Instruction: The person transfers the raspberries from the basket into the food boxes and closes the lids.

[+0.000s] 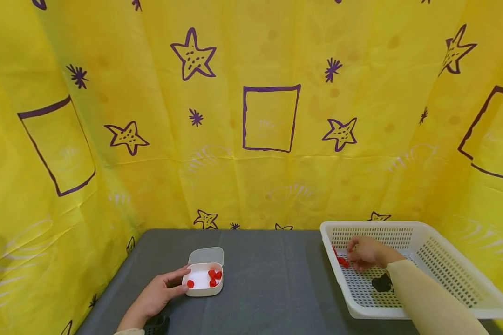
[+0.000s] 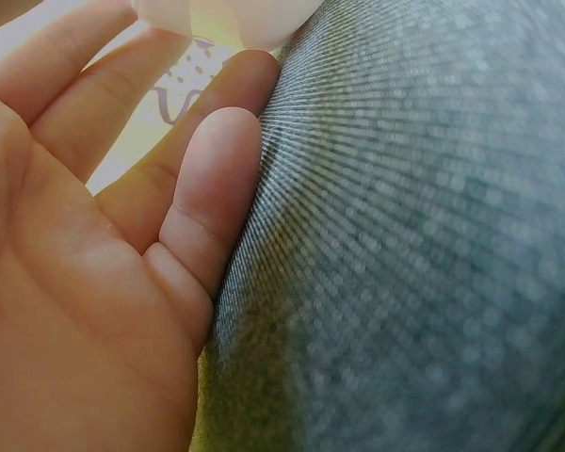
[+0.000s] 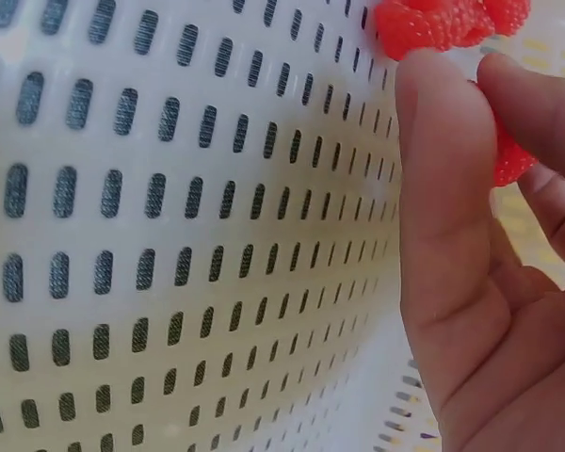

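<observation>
On the left of the grey table, my left hand [image 1: 161,291] grips the near-left side of a small white box [image 1: 205,292], thumb at the front and fingers behind. Its translucent lid [image 1: 207,256] stands open at the back. Inside lie one red raspberry [image 1: 190,284] near the thumb and several more raspberries [image 1: 215,274] at the right. My right hand [image 1: 369,251] is down inside a white perforated basket [image 1: 339,284] and pinches a raspberry [image 3: 514,162] between thumb and fingers. More raspberries [image 3: 433,24] lie just beyond the fingertips, by the basket's left wall.
A black object [image 1: 382,283] lies on the basket floor beside the right forearm, partly hidden by the sleeve [image 1: 431,298]. Grey cloth covers the table [image 1: 276,274]. Yellow patterned curtains [image 1: 251,186] hang behind and on both sides.
</observation>
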The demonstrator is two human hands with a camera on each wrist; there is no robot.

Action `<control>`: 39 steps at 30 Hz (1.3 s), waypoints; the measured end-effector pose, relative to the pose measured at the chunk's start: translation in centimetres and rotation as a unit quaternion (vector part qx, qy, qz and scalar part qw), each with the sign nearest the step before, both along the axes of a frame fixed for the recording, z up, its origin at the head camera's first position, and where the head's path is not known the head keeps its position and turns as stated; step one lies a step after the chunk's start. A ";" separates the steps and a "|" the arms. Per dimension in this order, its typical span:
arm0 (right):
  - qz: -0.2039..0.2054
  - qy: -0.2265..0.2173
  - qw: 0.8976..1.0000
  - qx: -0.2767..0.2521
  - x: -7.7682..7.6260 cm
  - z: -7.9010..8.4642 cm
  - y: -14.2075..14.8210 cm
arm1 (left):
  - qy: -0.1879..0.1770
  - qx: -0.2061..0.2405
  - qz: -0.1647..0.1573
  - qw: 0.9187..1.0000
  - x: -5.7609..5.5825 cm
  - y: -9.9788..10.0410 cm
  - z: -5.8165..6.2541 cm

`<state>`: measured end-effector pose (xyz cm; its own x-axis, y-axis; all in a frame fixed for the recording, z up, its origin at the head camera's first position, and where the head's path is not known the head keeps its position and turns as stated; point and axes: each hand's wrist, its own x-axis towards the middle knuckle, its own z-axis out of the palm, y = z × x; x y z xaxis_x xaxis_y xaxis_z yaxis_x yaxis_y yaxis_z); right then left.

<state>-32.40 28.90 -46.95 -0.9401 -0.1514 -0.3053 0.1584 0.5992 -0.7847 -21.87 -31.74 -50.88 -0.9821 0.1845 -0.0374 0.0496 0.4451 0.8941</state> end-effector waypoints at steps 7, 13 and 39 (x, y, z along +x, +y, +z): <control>-0.006 0.028 1.000 -0.005 -0.1 0.5 -0.1 | -0.001 -0.001 0.004 1.000 0.0 0.1 0.0; 0.031 0.048 0.996 -0.075 -0.2 2.2 0.2 | 0.002 -0.003 0.004 1.000 0.0 0.1 -0.1; 0.132 0.087 0.960 -0.229 2.7 9.4 -18.4 | 0.001 -0.008 0.005 1.000 -0.1 -0.1 -0.3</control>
